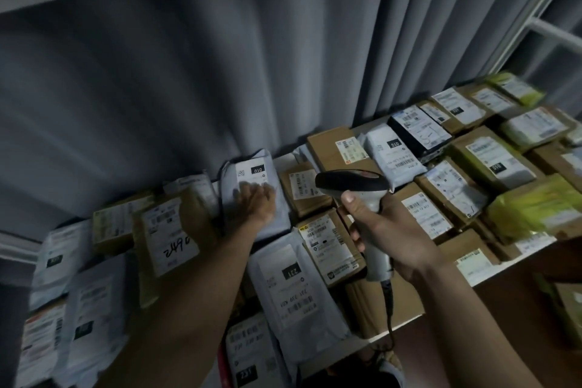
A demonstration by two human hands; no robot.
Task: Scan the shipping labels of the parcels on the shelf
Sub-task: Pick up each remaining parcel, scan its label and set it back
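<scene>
Scanning appears underway, extent unknown: nothing marks which labels are done. The right hand [389, 231] grips the scanner [362, 201] over the parcels covering the shelf [409, 323]; the left hand [255, 200], fingers straight, presses a grey mailer [252, 176] at the back.

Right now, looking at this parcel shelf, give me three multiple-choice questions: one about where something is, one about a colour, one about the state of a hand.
1. Where does the left hand rest?
A. On a grey mailer bag at the back of the shelf
B. On the scanner cable
C. On a yellow-green parcel

2. What colour is the scanner head?
A. Red
B. Black
C. White

3. What is the right hand doing?
A. Hanging idle
B. Pressing flat on a box
C. Gripping the scanner's handle

Answers: 1 A, its fingers lie on that bag's label. 2 B, the head is dark above a pale handle. 3 C, fingers and thumb wrap the handle.
</scene>
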